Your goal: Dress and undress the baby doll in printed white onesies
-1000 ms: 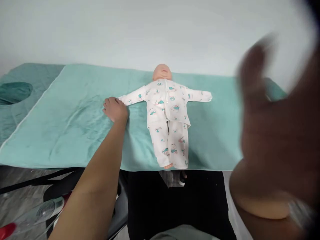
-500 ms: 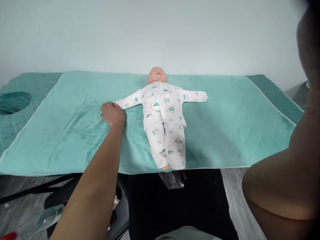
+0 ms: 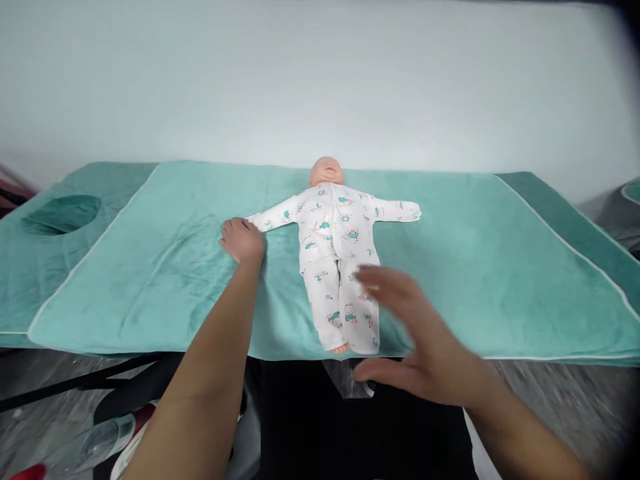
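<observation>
A baby doll (image 3: 327, 172) lies on its back on the green bed cover, arms spread. Its white printed top (image 3: 336, 220) is buttoned in front, above matching trousers (image 3: 323, 300). My left hand (image 3: 243, 240) is closed over the end of the doll's left-side sleeve (image 3: 275, 215), hiding the cuff. Over the lower bed edge, my right hand (image 3: 415, 333) hangs in the air, thumb and fingers wide apart with nothing between them. Its fingertips overlap the trouser leg in view without visibly gripping it. The other sleeve (image 3: 397, 211) stretches out to the right.
The green bed cover (image 3: 480, 267) spreads to both sides, against a pale wall (image 3: 320, 80). A round face hole (image 3: 65, 215) is at the bed's left end. Below, at lower left, are a clear plastic bottle (image 3: 95, 443) and a black bar (image 3: 75, 383).
My right hand has come in from the right, where a raised arm was, to above the doll's legs. The view has shifted slightly; my left hand stays at the sleeve end.
</observation>
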`<state>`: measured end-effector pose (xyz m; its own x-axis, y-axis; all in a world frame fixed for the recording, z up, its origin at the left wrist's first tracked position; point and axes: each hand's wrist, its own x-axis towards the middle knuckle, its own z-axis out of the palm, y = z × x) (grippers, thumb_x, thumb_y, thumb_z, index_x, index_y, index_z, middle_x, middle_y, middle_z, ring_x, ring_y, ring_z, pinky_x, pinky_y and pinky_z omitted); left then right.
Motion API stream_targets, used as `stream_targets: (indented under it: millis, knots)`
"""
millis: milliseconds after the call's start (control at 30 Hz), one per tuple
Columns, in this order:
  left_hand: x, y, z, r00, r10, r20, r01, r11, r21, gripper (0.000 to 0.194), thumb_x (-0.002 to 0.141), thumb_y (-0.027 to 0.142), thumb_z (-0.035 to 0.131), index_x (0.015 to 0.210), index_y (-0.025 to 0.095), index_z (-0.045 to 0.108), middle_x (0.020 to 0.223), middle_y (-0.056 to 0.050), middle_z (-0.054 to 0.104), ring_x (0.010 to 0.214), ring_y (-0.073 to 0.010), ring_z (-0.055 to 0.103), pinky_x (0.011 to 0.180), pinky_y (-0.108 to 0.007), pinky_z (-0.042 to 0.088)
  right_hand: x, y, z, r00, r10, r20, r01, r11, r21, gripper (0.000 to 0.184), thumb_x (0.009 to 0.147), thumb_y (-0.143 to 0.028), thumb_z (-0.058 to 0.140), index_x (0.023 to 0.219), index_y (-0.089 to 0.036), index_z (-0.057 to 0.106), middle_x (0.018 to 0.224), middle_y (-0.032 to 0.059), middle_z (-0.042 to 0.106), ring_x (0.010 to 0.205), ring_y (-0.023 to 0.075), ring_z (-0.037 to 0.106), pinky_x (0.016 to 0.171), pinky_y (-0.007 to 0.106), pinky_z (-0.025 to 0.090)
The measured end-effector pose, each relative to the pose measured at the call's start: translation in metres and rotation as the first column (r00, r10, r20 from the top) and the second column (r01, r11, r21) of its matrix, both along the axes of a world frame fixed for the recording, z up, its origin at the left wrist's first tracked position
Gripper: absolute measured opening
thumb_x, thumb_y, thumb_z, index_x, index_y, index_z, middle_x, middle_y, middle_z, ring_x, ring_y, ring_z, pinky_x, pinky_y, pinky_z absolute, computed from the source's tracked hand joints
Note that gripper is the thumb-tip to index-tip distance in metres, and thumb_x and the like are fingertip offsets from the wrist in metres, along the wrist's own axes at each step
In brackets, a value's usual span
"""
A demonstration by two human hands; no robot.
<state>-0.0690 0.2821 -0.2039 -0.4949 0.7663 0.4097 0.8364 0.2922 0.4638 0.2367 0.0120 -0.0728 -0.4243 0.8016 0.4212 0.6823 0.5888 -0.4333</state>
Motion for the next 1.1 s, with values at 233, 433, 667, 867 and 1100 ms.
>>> stream_targets:
  millis: [233,433,667,867,1100]
  knots:
    - [-0.007,-0.008,0.005,0.979,-0.032,0.203,0.003,0.990,0.144,0.031,0.087,0.012,0.040,0.117,0.018,0.050,0.119,-0.012,0.055,0.114,-0.0215,0.054,0.099,-0.038,0.040,-0.020,-0.026,-0.107,0.995,0.058,0.086,-0.058,0.998,-0.012,0.051,0.095,-0.005,0.042,0.143,-0.021,0.047,0.147,0.0076,0.051,0.145,0.0244,0.034,0.117,0.054,0.036]
    - [0.008,-0.050,0.019,0.926,-0.159,0.342,0.046,0.948,0.316,0.033,0.087,0.010,0.040,0.118,0.016,0.049,0.124,-0.013,0.051,0.119,-0.0180,0.051,0.103,-0.034,0.041,-0.001,-0.040,-0.117,0.999,0.042,-0.034,-0.038,0.994,0.100,0.046,0.093,-0.001,0.044,0.132,-0.022,0.056,0.139,0.0059,0.059,0.138,0.0210,0.046,0.113,0.048,0.043]
    - [0.079,-0.141,0.029,0.586,-0.762,0.275,0.701,0.647,0.301,0.041,0.099,0.035,0.039,0.139,0.029,0.047,0.158,-0.005,0.033,0.147,-0.0207,0.030,0.122,-0.042,0.026,-0.001,-0.031,-0.100,0.991,0.103,-0.081,-0.098,0.993,0.058,0.048,0.092,-0.005,0.049,0.136,-0.024,0.052,0.134,0.0053,0.063,0.132,0.0215,0.052,0.112,0.049,0.044]
    - [0.094,-0.175,0.009,0.596,-0.677,0.432,0.687,0.708,0.163,0.054,0.100,0.044,0.033,0.153,0.031,0.030,0.161,-0.001,0.029,0.148,-0.0207,0.028,0.123,-0.044,0.025,0.007,0.030,-0.096,0.969,-0.171,-0.176,0.185,0.981,0.065,0.061,0.097,-0.023,0.047,0.154,-0.028,0.025,0.157,0.0089,0.034,0.145,0.0260,0.034,0.113,0.052,0.040]
    - [0.088,-0.187,0.005,0.597,-0.611,0.519,0.672,0.735,0.093,0.057,0.099,0.048,0.032,0.152,0.028,0.033,0.155,-0.007,0.041,0.143,-0.0248,0.039,0.118,-0.048,0.032,0.013,0.066,-0.127,0.975,-0.205,-0.082,0.199,0.977,-0.083,0.059,0.101,-0.036,0.040,0.156,-0.021,0.023,0.148,0.0136,0.049,0.134,0.0269,0.050,0.111,0.053,0.041]
